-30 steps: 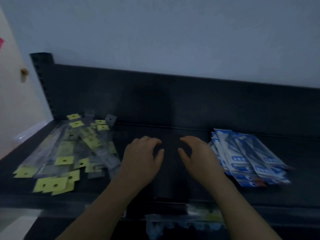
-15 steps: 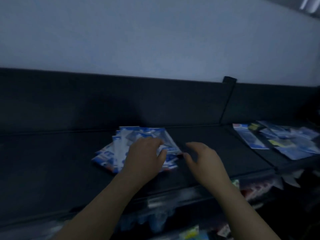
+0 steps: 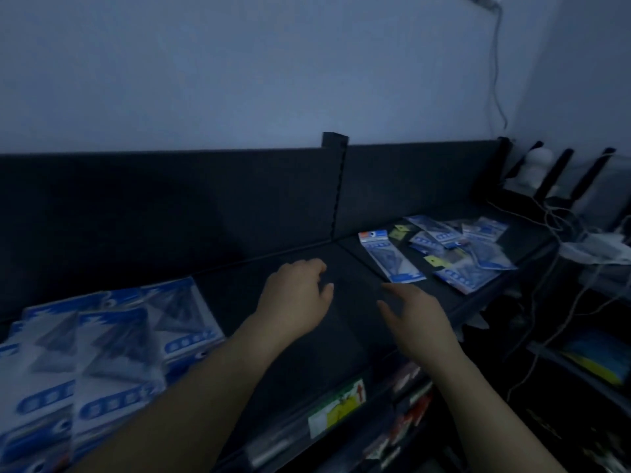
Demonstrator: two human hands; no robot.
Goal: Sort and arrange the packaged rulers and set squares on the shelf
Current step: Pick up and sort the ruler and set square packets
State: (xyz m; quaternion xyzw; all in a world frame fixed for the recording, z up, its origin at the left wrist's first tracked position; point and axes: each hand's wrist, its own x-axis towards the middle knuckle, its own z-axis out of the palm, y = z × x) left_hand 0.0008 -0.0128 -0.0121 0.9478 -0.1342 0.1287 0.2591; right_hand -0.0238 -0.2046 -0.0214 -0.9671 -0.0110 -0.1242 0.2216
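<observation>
A fanned stack of blue and white set-square packets (image 3: 112,349) lies on the dark shelf (image 3: 307,363) at the lower left. Further right, past the shelf divider (image 3: 336,186), several more blue packets (image 3: 471,254) lie scattered with a few yellow-tagged ruler packets among them. One blue packet (image 3: 392,257) lies apart, nearest my hands. My left hand (image 3: 297,295) hovers over bare shelf with fingers loosely curled, holding nothing. My right hand (image 3: 413,312) reaches forward beside it with relaxed fingers, its fingertips a short way from that nearest packet.
A dark back panel (image 3: 170,206) runs behind the shelf under a pale wall. Lower shelves (image 3: 341,411) hold coloured packaged goods. At the far right, cables (image 3: 560,233), a white device and black stands crowd the shelf end.
The view has swung right, so the yellow-tagged ruler pile has left the frame and the blue stack now sits at the left. Both hands moved right off the blue stack toward the scattered packets.
</observation>
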